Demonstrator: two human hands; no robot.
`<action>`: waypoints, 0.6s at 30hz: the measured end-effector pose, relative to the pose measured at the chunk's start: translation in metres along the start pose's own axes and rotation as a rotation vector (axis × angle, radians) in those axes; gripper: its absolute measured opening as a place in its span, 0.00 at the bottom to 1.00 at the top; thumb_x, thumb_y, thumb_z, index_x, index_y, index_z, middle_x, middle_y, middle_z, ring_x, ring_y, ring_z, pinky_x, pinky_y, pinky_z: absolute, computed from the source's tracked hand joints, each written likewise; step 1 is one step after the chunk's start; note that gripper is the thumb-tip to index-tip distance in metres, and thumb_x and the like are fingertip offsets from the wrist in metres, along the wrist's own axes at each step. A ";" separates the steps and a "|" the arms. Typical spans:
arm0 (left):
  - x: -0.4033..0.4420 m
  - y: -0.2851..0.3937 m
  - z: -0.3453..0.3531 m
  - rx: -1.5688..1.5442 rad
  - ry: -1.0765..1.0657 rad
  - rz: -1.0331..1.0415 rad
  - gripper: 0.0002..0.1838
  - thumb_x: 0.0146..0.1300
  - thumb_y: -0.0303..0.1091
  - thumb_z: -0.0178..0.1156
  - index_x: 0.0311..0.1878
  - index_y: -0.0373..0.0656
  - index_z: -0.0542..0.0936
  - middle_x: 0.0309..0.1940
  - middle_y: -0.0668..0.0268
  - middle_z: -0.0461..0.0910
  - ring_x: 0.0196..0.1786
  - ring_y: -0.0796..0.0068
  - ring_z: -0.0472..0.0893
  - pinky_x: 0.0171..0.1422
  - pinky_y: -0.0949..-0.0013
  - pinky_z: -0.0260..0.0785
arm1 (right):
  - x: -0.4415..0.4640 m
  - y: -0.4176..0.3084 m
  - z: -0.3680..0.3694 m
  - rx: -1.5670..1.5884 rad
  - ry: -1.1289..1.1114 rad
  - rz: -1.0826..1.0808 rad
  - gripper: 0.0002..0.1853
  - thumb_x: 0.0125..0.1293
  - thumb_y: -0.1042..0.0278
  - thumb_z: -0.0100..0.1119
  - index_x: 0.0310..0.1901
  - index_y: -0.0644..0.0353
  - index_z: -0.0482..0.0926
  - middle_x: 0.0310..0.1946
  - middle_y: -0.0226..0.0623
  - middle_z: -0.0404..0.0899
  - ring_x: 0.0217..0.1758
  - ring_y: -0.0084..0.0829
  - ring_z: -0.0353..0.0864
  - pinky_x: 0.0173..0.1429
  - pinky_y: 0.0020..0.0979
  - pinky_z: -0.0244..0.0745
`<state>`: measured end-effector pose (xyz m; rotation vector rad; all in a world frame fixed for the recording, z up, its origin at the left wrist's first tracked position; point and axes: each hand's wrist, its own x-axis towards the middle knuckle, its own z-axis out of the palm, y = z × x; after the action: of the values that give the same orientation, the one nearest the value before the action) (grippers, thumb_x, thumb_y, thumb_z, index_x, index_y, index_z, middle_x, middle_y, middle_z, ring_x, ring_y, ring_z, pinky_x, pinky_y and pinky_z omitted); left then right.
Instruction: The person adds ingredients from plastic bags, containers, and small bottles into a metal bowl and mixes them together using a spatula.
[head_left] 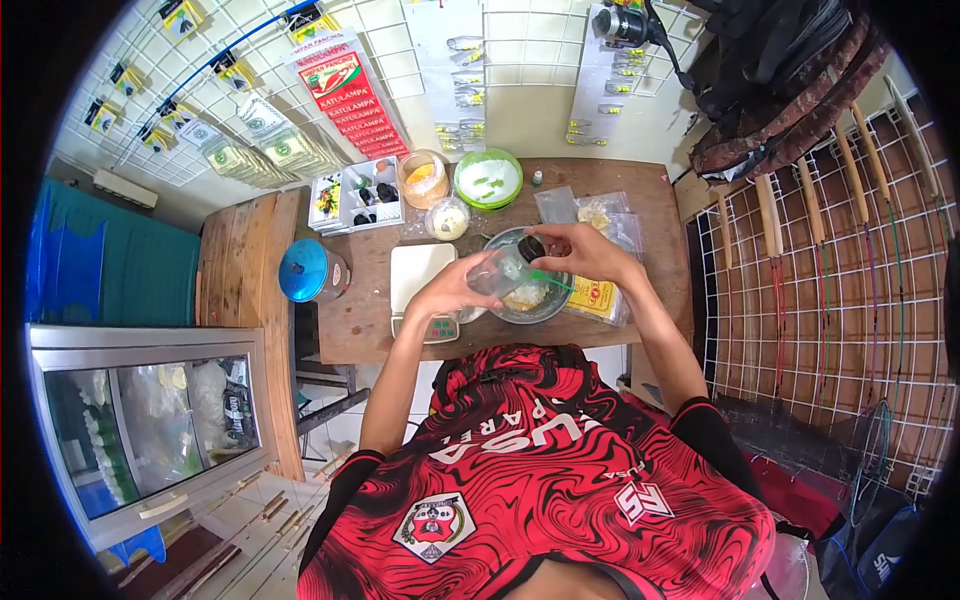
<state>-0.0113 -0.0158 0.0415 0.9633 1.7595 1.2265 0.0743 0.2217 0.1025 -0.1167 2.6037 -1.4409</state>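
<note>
My left hand (447, 290) is wrapped round a clear bottle (497, 274), which is tilted over a metal bowl (548, 306). At the bottle's dark cap (530, 249), my right hand (583, 252) closes its thumb and fingers. Pale crumbly stuff (527, 295) lies in the bowl, and a green handle (555, 279) leans out of it. Left of the bowl is a white scale (418, 270), partly behind my left hand. A yellow packet (597, 296) rests to the bowl's right.
Behind the bowl stand a green tub (488, 179) of white powder, an orange-filled jar (423, 178), a small cup (447, 218) and a white organizer (357, 205). A blue-lidded canister (312, 270) is at the left. Plastic bags (610, 222) lie at the right, near a wire rack (820, 290).
</note>
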 end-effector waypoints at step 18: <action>0.031 0.018 0.030 0.215 0.199 0.089 0.46 0.37 0.33 0.73 0.64 0.40 0.62 0.57 0.51 0.67 0.58 0.58 0.69 0.63 0.63 0.61 | -0.017 0.026 -0.015 0.006 0.113 0.058 0.23 0.57 0.57 0.63 0.44 0.70 0.74 0.26 0.42 0.79 0.28 0.29 0.77 0.33 0.30 0.71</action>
<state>0.0051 0.0272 0.0460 1.0824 2.0571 1.2427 0.0883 0.2504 0.0902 0.0415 2.6672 -1.4756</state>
